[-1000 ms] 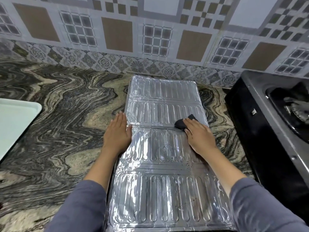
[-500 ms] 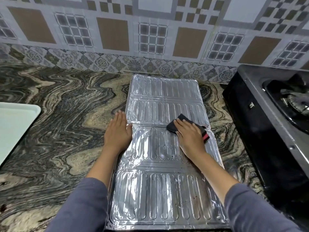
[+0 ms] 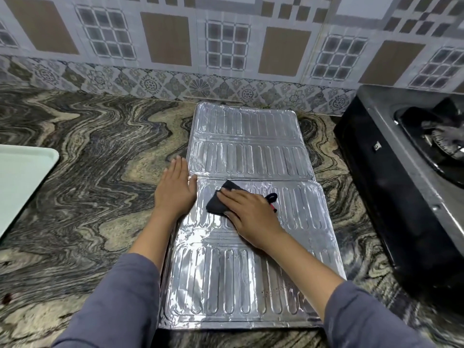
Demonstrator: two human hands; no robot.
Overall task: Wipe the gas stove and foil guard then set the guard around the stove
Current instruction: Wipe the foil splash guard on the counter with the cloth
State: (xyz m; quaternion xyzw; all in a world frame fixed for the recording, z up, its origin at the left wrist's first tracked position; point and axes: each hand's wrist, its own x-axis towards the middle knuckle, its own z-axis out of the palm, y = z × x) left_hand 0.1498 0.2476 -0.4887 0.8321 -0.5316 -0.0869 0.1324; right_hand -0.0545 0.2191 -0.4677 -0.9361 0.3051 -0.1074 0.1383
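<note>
The foil guard point(image 3: 246, 151) lies flat and open on the swirly stone surface point(image 3: 88, 197), just left of the black gas stove point(image 3: 391, 172). A dark cloth point(image 3: 218, 203) sits on the middle part of the guard, under the right hand point(image 3: 251, 214). The fingers point(image 3: 231, 197) are straight and press down on the cloth, which sticks out past the fingertips and by the wrist side. The left hand point(image 3: 174, 194) lies flat with straight fingers on the guard's left edge, holding nothing. Both arms reach forward in gray sleeves point(image 3: 113, 305). A white tray point(image 3: 20, 177) sits far to the left.
</note>
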